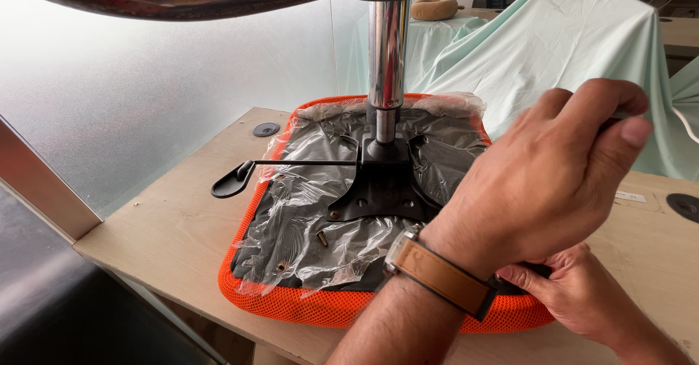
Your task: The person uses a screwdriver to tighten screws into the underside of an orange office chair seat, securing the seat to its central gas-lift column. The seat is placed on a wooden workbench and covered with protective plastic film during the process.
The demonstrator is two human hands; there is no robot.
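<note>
At the far left a frosted glass wall rises behind the pale wooden surface, with a round dark grommet cap set into the wood near the back edge. An upturned office chair seat, edged in orange mesh, lies flat on the surface; its black underside is wrapped in crinkled clear plastic film. A black adjustment lever with a paddle end sticks out to the left from the black metal mounting plate at the seat's middle. A chrome gas-lift column stands upright from that plate. The left hand, wearing a watch on a tan strap, is raised over the seat's right side, fingers curled shut around something small and dark that cannot be made out. Below it the right hand rests on the seat's orange rim, its fingers hidden. A small white rectangular label lies on the surface at right, beside mint-green drapes
</note>
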